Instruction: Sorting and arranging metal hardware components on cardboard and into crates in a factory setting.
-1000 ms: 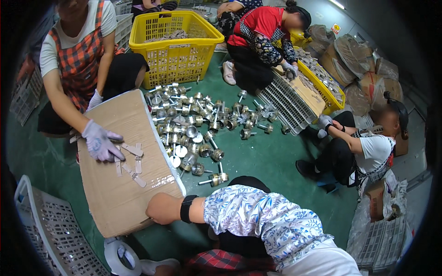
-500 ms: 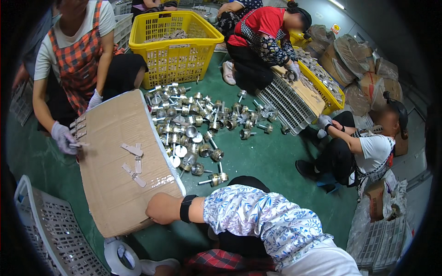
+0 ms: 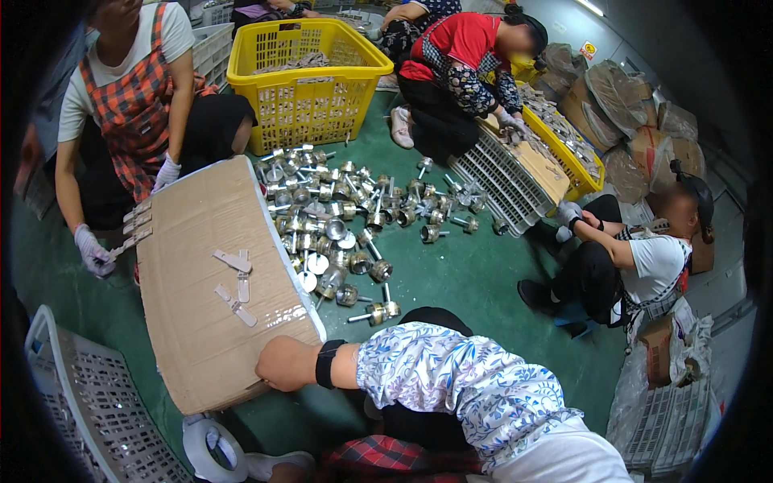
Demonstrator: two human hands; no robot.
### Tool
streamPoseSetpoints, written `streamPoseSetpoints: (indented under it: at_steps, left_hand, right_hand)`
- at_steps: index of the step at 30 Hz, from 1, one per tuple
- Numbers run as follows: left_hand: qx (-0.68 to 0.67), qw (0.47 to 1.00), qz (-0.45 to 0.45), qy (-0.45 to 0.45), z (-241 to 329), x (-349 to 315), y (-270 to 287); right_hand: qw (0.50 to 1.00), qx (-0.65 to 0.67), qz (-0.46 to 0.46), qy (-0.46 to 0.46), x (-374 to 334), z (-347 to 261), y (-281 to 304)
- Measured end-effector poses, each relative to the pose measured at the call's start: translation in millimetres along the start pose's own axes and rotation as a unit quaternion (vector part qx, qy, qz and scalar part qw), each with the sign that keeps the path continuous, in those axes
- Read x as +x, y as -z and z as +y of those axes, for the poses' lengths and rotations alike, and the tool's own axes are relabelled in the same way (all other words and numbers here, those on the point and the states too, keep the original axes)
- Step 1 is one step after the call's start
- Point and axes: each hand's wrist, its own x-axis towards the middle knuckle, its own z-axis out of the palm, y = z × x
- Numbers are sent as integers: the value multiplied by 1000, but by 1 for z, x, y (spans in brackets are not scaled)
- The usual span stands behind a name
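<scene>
My right hand (image 3: 287, 363), bare with a black wristband, is closed at the near right corner of a cardboard sheet (image 3: 205, 298). My forearm in a floral sleeve (image 3: 459, 366) reaches in from the lower right. The fingers curl out of sight, so whatever they hold is hidden. My left hand is outside the picture. Several flat pale strips (image 3: 233, 306) lie on the cardboard, and more line its far left edge. Across from me, a co-worker's gloved hand (image 3: 95, 253) holds a strip beside that edge; their other gloved hand (image 3: 167, 173) touches the cardboard's far edge.
Metal cups with rods (image 3: 334, 229) are heaped on the green floor right of the cardboard. Yellow baskets (image 3: 310, 109) stand behind. A grey crate (image 3: 105, 402) and a tape roll (image 3: 213, 451) sit at lower left. Other people sit around; boxes and bags (image 3: 620, 105) line the wall.
The gloved hand opposite me has moved left and down, off the cardboard's edge. A co-worker in red no longer shows a round metal part at their hands. My right hand stays put.
</scene>
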Motion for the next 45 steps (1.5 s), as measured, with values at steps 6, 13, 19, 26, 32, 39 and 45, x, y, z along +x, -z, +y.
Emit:
streamPoseSetpoints:
  at_steps: [6, 13, 19, 26, 32, 39, 45]
  left_hand:
    - [-1, 998, 46, -38, -2, 0, -6]
    - [-6, 996, 54, -66, -27, -2, -22]
    - [-55, 987, 138, -68, 2, 16, 5]
    - [-49, 991, -118, 37, -66, -23, -21]
    - [-86, 995, -50, 27, -109, -63, -58]
    - [-52, 995, 63, -57, -62, -23, -27]
    - [-54, 992, 36, -107, -74, -16, -33]
  right_hand:
    - [1000, 3, 4, -7, 0, 0, -1]
    - [1000, 14, 22, 0, 1, 2, 2]
    - [1000, 8, 19, 8, 0, 5, 2]
    - [999, 17, 35, 35, -8, 6, -2]
    - [999, 10, 18, 46, -5, -1, 9]
    - [999, 10, 14, 28, -7, 0, 12]
    - [999, 18, 40, 26, -13, 4, 8]
